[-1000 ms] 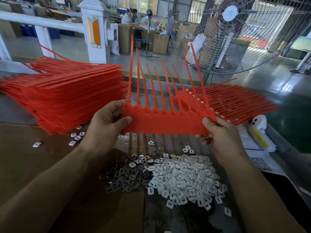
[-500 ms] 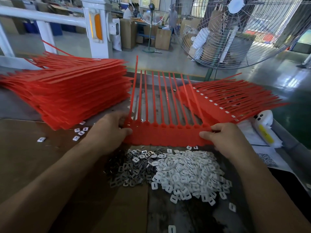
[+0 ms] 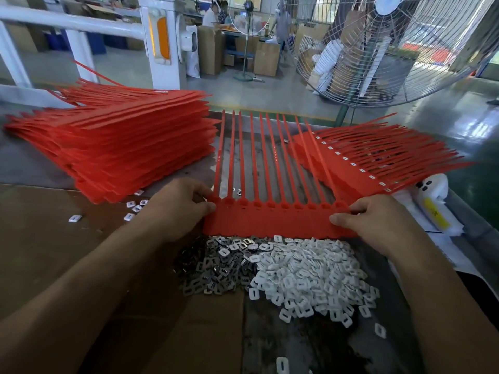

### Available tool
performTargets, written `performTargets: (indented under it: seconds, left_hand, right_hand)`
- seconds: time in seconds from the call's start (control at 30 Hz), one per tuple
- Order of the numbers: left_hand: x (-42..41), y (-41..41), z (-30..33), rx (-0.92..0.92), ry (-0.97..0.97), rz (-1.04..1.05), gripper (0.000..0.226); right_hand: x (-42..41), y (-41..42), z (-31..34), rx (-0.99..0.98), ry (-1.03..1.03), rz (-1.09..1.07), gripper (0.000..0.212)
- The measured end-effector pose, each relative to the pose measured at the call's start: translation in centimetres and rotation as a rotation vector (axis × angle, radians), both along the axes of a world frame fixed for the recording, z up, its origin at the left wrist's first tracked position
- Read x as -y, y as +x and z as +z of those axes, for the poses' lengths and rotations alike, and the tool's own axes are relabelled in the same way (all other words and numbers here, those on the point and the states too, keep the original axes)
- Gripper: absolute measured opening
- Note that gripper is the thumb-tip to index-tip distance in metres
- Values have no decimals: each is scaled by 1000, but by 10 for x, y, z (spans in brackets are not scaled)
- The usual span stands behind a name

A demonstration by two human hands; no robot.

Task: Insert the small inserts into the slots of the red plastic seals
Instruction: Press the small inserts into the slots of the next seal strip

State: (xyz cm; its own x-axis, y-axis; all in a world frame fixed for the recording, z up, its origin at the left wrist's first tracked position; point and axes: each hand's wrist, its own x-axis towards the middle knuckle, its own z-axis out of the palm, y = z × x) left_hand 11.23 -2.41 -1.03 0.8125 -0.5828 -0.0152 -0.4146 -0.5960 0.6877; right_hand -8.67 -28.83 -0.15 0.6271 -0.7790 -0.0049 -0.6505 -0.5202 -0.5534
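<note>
The flat red plastic strip of joined seals [image 3: 278, 221] lies on the tabletop [image 3: 40, 238] right in front of the person. Its long side runs from left to right, and its thin red tails [image 3: 272, 155] point away from the person. The left hand [image 3: 179, 205] pinches the left end of the strip with curled fingers and thumb. The right hand [image 3: 378, 221] grips the right end the same way. So the strip sits between the two hands, and each hand touches it.

Just below the strip, closer to the person, is the heap of small white plastic inserts [image 3: 310, 276]. Beside it on the left is a heap of small grey metal inserts [image 3: 213, 268]. The right hand is nearer the white heap, and the left hand is nearer the grey one. The row of little slots [image 3: 270, 205] along the top of the strip looks empty, so I think filling has not begun. A hand will likely let go and reach down for an insert.

A second ago the strip was held up in the air with its tails pointing up. Now it is down flat, touching the top edge of the heaps.
</note>
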Motion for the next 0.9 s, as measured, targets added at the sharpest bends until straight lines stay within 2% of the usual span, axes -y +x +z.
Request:
performTargets:
  seconds: [0.2, 0.33, 0.4, 0.47, 0.67, 0.8, 0.9]
  left_hand:
    - [-2, 3, 0, -15, -12, 5, 26]
    - [-3, 2, -1, 11, -10, 1, 27]
    - [-2, 1, -2, 44, 8, 3, 29]
    - [-2, 1, -3, 64, 13, 8, 28]
    - [-1, 2, -2, 60, 30, 4, 25]
    - [-3, 1, 1, 63, 38, -15, 25]
    - [-4, 1, 2, 60, 32, -23, 27]
  right_hand:
    - [-6, -2, 3, -90, -109, -22, 29]
    - [-16, 3, 5, 41, -282, 3, 32]
    - [-27, 9, 9, 179, -283, 87, 28]
    - [-42, 16, 12, 237, -264, 222, 18]
    - [-105, 53, 23, 25, -166, 725, 12]
    - [-136, 74, 18, -17, -115, 851, 23]
    - [-145, 77, 8, -46, -123, 887, 42]
